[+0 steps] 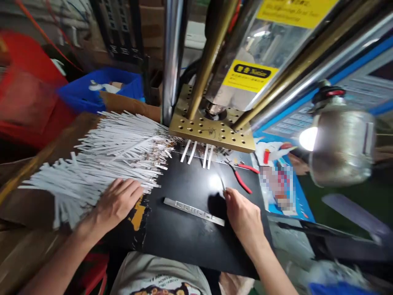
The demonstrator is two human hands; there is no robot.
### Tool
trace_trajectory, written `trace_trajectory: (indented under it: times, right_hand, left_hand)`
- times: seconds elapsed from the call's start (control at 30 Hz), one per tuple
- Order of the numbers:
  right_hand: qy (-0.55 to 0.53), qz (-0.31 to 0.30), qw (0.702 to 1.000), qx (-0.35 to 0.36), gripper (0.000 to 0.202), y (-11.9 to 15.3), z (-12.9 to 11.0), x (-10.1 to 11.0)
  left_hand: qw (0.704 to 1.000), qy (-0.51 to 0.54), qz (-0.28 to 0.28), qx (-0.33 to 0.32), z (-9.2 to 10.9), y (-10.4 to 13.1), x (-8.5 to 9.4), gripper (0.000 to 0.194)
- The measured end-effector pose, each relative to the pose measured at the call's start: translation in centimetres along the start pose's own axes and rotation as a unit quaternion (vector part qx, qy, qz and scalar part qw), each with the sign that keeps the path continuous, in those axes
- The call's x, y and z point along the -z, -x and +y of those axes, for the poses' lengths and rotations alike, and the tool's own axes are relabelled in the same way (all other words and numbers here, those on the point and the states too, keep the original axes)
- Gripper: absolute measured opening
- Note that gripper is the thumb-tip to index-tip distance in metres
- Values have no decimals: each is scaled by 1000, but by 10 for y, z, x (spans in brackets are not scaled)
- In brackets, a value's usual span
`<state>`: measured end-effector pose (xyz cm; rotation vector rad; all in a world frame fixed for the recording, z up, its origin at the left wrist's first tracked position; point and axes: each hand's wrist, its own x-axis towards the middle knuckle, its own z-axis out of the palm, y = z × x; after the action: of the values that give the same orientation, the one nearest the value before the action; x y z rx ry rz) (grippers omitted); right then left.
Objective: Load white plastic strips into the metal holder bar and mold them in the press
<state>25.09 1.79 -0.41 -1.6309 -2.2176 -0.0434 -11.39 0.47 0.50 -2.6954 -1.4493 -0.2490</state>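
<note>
My left hand (pixel 118 201) lies flat, fingers spread, on the near edge of a big heap of white flat strips (pixel 107 159) at the left of the black work plate (pixel 184 237). My right hand (pixel 242 215) rests on the plate and pinches a thin metal tool (pixel 223 185) that points away from me. Between the hands lies a grey metal bar (pixel 194 211). Several white strips (pixel 198 153) stick out from under the brass perforated plate (pixel 211 131) of the press.
Red-handled pliers (pixel 242 174) lie right of the strips. A lit metal lamp (pixel 337 143) hangs at the right. Press columns (pixel 173 61) rise behind the plate. A blue bin (pixel 101 88) and a red container (pixel 27 94) stand at the back left.
</note>
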Motion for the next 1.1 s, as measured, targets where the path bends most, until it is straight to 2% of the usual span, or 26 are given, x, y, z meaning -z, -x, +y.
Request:
trace_trajectory:
  times: [0.07,0.13,0.23,0.3,0.37,0.43,0.47,0.5,0.53,0.6,0.67,0.7,0.73,0.83,1.03,1.1]
  right_hand:
    - [-117,41,991,-39,16,20,-5,4]
    - [-225,48,972,-40,13,31,-18,2]
    - [-288,36,957,-3,14,37,-39,-7]
    - [-286,25,958,11,14,38,-46,-13]
    - [-273,18,961,24,14,38,-48,-15]
    - [-259,6,964,51,14,37,-47,-14]
    - [-251,-2,965,70,15,36,-46,-13]
    - [-244,-11,966,89,16,34,-45,-12]
    - [-239,-20,965,107,18,32,-43,-11]
    - [-238,-32,962,129,20,28,-41,-10]
    - [-247,-41,957,144,19,23,-39,-12]
    - [-251,-44,955,154,18,20,-37,-13]
    - [-254,-44,952,165,17,18,-36,-14]
    - [-262,-39,946,186,18,14,-34,-19]
    - [-284,-43,939,191,19,16,-31,-23]
    - [-296,-69,934,190,22,13,-27,-18]
  left_hand:
    - [998,42,39,-26,-1,-11,-2,20]
    - [984,124,115,-56,4,-29,1,15]
    - [934,261,233,-68,23,-60,23,14]
    - [885,367,286,-18,37,-75,44,13]
    - [808,494,312,76,45,-84,60,10]
    - [728,595,302,159,48,-87,62,13]
    - [703,626,285,180,48,-86,58,19]
    - [696,639,267,189,48,-84,50,23]
    - [711,629,253,189,48,-81,39,23]
    - [785,548,235,165,52,-72,15,15]
    - [863,437,230,103,62,-63,-8,11]
    - [888,395,224,66,67,-59,-16,12]
    - [903,371,216,34,73,-56,-23,14]
    - [919,347,186,-24,87,-52,-32,12]
    - [951,280,121,-58,93,-55,-26,15]
    - [957,264,108,-61,94,-55,-26,16]
